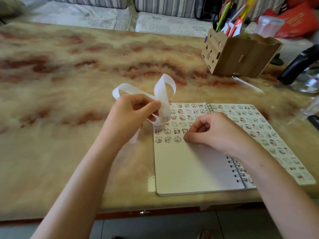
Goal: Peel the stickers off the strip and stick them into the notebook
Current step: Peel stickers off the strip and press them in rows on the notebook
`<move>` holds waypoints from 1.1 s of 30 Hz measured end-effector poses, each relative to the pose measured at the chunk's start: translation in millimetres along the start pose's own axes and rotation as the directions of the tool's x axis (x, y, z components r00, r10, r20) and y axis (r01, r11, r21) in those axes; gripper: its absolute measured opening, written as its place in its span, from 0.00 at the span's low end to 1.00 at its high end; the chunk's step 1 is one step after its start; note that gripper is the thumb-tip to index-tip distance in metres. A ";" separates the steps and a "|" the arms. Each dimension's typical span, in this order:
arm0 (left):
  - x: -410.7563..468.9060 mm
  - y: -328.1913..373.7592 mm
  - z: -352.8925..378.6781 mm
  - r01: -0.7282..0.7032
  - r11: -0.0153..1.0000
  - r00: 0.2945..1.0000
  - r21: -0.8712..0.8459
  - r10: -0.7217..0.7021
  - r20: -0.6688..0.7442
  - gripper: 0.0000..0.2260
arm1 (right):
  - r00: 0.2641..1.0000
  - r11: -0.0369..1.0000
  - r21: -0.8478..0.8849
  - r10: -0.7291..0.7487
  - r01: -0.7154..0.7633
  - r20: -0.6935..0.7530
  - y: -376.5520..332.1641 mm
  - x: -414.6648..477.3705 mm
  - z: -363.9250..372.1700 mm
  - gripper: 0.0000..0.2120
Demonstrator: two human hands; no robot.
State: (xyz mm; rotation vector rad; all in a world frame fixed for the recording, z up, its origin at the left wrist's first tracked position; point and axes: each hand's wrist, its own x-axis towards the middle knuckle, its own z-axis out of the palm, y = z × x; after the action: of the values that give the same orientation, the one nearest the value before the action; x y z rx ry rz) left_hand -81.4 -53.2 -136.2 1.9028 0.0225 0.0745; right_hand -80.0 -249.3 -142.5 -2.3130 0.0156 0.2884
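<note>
There are two hands: the left hand [133, 114] and the right hand [215, 131]. On the desk [69, 83] lies one open notebook [193, 169] with two visible pages. One white strip [162, 94] curls in loops, with one sticker [165, 119] visible on it. One wooden pen holder [238, 57] stands at the back. The stickers on the pages are too many and too blurred to count exactly.
</note>
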 end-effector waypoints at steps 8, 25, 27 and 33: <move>0.0 0.2 1.1 0.005 1.000 1.000 -0.001 -0.005 0.007 0.08 | 0.999 0.996 -0.084 -0.014 0.010 -0.044 -0.1 -0.8 -2.0 0.15; 1.8 -2.3 3.1 -0.050 0.997 0.999 -0.059 0.050 -0.003 0.07 | 0.996 0.996 0.034 -0.085 0.086 -0.028 -1.9 -0.1 -3.2 0.03; 2.2 -2.1 2.8 -0.068 0.995 0.998 -0.075 0.067 -0.015 0.07 | 0.973 0.967 0.147 -0.188 0.208 -0.136 -7.3 -0.4 0.6 0.04; 2.4 -1.6 2.8 -0.082 0.986 0.997 -0.147 0.081 -0.007 0.06 | 0.876 0.852 0.251 -0.388 0.460 -0.288 -21.7 -2.0 14.5 0.06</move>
State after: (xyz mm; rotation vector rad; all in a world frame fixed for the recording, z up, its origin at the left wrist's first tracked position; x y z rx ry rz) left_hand -78.8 -55.2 -138.5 1.7554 -0.0590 0.1291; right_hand -82.7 -224.1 -136.1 -1.9532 -0.3164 -0.1982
